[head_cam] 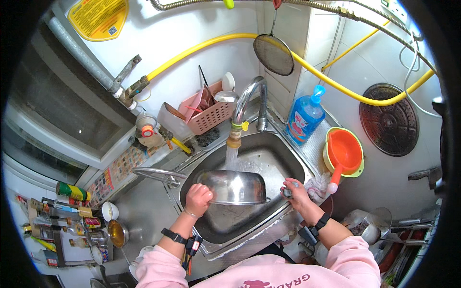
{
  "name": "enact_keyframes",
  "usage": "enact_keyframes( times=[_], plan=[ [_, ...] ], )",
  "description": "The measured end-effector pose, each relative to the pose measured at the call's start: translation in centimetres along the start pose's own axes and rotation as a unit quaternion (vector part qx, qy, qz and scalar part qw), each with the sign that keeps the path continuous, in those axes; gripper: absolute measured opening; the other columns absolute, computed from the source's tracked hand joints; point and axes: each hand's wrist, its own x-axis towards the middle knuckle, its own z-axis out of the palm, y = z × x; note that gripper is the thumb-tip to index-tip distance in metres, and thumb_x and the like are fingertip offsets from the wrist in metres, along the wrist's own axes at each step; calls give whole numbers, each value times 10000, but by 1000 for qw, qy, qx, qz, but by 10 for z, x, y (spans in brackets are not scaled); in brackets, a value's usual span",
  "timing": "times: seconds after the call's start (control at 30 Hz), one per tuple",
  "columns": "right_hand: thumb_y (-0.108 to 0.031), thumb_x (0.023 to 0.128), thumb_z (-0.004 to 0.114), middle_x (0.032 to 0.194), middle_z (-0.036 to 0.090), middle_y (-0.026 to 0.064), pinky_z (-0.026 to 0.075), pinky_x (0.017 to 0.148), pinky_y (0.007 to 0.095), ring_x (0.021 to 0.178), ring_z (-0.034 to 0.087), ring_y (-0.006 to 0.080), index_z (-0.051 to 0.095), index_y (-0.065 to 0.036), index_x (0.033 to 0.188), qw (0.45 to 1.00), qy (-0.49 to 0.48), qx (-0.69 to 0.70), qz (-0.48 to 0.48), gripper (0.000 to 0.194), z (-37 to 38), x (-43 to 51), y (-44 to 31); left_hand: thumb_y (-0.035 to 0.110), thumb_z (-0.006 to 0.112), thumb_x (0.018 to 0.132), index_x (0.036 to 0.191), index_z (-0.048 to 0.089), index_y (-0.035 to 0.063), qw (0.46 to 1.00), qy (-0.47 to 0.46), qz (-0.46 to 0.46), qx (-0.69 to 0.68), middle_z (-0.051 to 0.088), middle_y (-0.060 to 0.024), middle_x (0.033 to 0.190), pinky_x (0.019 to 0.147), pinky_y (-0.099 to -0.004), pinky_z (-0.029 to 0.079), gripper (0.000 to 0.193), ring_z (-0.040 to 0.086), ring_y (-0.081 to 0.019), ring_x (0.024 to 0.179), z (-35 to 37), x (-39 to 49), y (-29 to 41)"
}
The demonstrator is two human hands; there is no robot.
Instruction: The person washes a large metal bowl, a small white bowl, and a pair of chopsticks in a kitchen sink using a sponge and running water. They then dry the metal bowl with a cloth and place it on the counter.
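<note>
My left hand (198, 198) grips the rim of a stainless steel basin (236, 187), which is tilted on its side over the sink (230, 219). Water runs from the curved chrome faucet (248, 93), through a yellowish nozzle, down behind the basin. My right hand (296, 192) is at the sink's right rim, its fingers around a small grey scrubber (287, 192), apart from the basin. A whitish cloth (317, 187) lies just right of that hand.
A blue dish soap bottle (306, 117) and an orange ladle in a green bowl (326, 154) stand right of the sink. A pink utensil basket (212, 117) is behind it. A second thin faucet (158, 172) arches at the left. Bottles and bowls (109, 211) fill the far left.
</note>
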Motion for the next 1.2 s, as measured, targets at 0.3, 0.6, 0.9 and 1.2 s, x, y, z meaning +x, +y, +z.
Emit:
enact_keyframes(
  times=[0.3, 0.6, 0.9, 1.2],
  plan=[
    [-125, 913, 565, 1057, 578, 70, 514, 753, 323, 864, 589, 169, 563, -76, 1112, 999, -18, -45, -20, 205, -5, -3, 13, 77, 642, 636, 719, 546, 160, 994, 37, -46, 93, 570, -32, 1026, 893, -397, 346, 151, 520, -245, 1055, 46, 53, 6],
    [-152, 874, 587, 1294, 494, 168, 340, 1039, 360, 1236, 432, 305, 434, -54, 1341, 854, -188, -415, -253, 502, 54, 1, 55, -68, 655, 625, 853, 544, 98, 927, 87, -337, -136, 148, -307, 1477, 1101, -472, 195, 303, 147, -469, 1374, 98, 30, 18],
    [-152, 862, 593, 1373, 355, 270, 319, 1063, 406, 1275, 364, 405, 336, -156, 1417, 782, -265, -491, -277, 611, 75, -10, 65, 249, 511, 943, 1448, 53, 174, 609, 120, -596, -509, 444, -96, 1318, 701, -343, 529, 686, 566, -161, 884, 82, -2, 36],
    [-344, 937, 492, 1299, 489, 208, 347, 1031, 371, 1219, 455, 329, 512, -62, 1261, 885, -161, -395, -186, 431, 62, 4, 42, 126, 422, 935, 1175, 477, 2, 753, 97, -571, -313, 616, -133, 1020, 852, -361, 435, 275, 577, -235, 941, 87, -17, 37]
  ],
)
